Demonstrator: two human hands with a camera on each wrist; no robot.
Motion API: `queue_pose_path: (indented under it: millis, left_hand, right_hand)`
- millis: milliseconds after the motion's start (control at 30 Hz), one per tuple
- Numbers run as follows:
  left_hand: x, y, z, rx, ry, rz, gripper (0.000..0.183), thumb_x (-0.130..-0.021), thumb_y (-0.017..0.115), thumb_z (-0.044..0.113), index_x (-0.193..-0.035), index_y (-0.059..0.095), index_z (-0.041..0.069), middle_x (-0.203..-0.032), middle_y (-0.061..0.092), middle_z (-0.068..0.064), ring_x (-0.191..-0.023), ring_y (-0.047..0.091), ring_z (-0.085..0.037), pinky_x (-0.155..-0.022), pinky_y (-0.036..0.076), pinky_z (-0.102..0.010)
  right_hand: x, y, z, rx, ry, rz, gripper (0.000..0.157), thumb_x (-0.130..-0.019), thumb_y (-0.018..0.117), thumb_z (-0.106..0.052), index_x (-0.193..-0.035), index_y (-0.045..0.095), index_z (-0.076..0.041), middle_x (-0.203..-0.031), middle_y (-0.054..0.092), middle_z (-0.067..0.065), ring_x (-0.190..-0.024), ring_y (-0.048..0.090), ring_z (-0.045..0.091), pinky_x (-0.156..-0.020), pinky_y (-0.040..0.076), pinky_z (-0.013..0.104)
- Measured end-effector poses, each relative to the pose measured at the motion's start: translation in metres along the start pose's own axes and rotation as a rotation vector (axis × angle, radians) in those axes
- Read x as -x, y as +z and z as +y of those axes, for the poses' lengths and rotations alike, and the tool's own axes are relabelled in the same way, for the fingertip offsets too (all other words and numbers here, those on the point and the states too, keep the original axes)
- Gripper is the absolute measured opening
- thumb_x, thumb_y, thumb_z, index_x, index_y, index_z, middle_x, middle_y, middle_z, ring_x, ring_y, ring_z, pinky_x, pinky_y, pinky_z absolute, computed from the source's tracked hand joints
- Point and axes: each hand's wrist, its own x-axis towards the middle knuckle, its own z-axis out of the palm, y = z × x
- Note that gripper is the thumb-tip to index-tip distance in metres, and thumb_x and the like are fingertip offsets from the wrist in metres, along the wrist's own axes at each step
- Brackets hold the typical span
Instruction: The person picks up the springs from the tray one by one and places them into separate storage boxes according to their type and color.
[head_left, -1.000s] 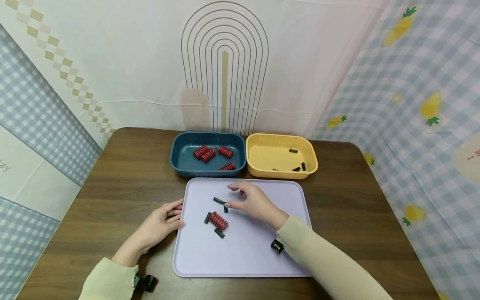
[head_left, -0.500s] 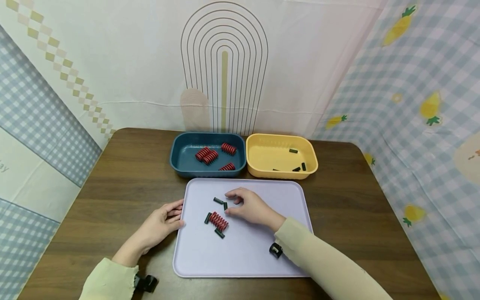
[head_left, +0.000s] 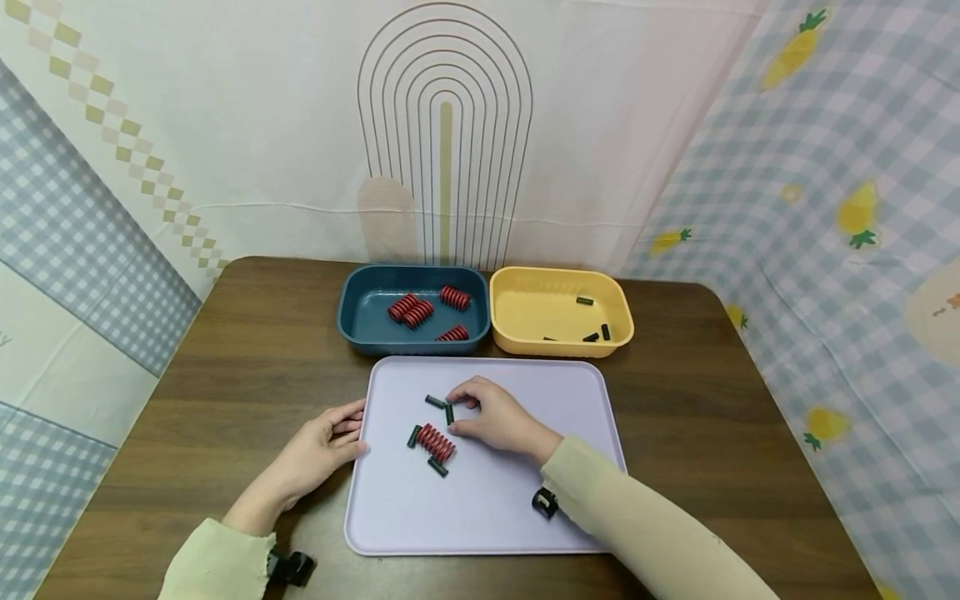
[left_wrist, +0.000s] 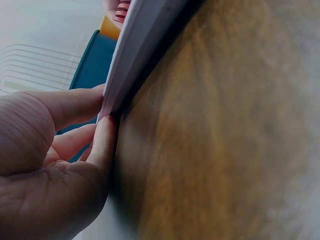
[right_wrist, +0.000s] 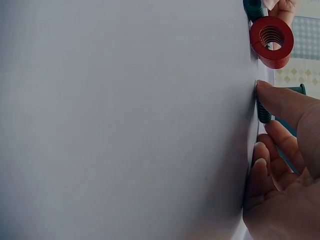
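Note:
On the lilac tray (head_left: 480, 517), my right hand (head_left: 498, 417) pinches a small green spring (head_left: 449, 414) endwise between thumb and index finger; the right wrist view shows the thumb (right_wrist: 280, 102) at one end. A second green spring (head_left: 435, 402) lies just left of it. Nearer the front, a cluster of red springs (head_left: 437, 443) has a green spring (head_left: 414, 436) on its left and another green spring (head_left: 438, 467) below. My left hand (head_left: 318, 446) rests at the tray's left edge, thumb and fingertips touching its outer rim.
Behind the tray, a dark blue bin (head_left: 375, 343) holds several red springs (head_left: 417, 313). Right beside it, a yellow bin (head_left: 525, 340) contains several small green springs (head_left: 606, 332). All stand on a brown wooden table (head_left: 262, 350) backed by a patterned cloth (head_left: 292, 125).
My right hand has moved slightly left and toward me, and its thumb and index finger have closed in on the ends of the green spring. The left hand has stayed still.

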Motion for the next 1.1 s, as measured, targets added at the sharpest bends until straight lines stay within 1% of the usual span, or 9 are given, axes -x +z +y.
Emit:
queue_pose_path:
  millis: [367,633,867,1100]
  left_hand:
    - [0.001,0.000,0.001,0.009,0.004,-0.006,0.066,-0.089,0.066,-0.004,-0.147,0.036,0.001,-0.137,0.037,-0.024,-0.126,0.047,-0.033,-0.095,0.047,-0.021]
    - [0.001,0.000,0.001,0.010,-0.002,-0.005,0.066,-0.089,0.066,-0.004,-0.147,0.036,0.001,-0.137,0.037,-0.023,-0.126,0.046,-0.033,-0.095,0.047,-0.021]
    - [0.002,0.001,0.002,0.006,0.000,-0.003,0.066,-0.089,0.066,-0.005,-0.147,0.036,0.001,-0.137,0.037,-0.024,-0.126,0.047,-0.033,-0.095,0.047,-0.021]
    - [0.002,0.000,0.002,0.006,0.009,0.001,0.066,-0.088,0.066,-0.005,-0.147,0.037,0.000,-0.136,0.038,-0.024,-0.125,0.047,-0.033,-0.095,0.047,-0.021]
  right_hand:
    - [-0.002,0.002,0.000,0.027,0.004,0.009,0.031,-0.082,0.080,-0.025,-0.110,0.067,-0.018,-0.106,0.057,-0.010,-0.094,0.053,0.008,-0.084,0.048,0.025]
    - [-0.001,0.002,-0.005,0.034,0.011,0.014,0.031,-0.083,0.079,-0.024,-0.110,0.068,-0.016,-0.107,0.057,-0.008,-0.094,0.053,0.009,-0.084,0.048,0.025]
    - [0.003,-0.003,-0.007,-0.006,0.073,0.012,0.032,-0.083,0.078,-0.025,-0.112,0.066,-0.017,-0.106,0.059,-0.007,-0.093,0.054,0.010,-0.084,0.049,0.028]
    - [0.002,-0.013,-0.003,-0.064,0.071,0.063,0.030,-0.084,0.077,-0.021,-0.111,0.066,-0.017,-0.100,0.062,-0.003,-0.089,0.058,0.012,-0.077,0.051,0.027]
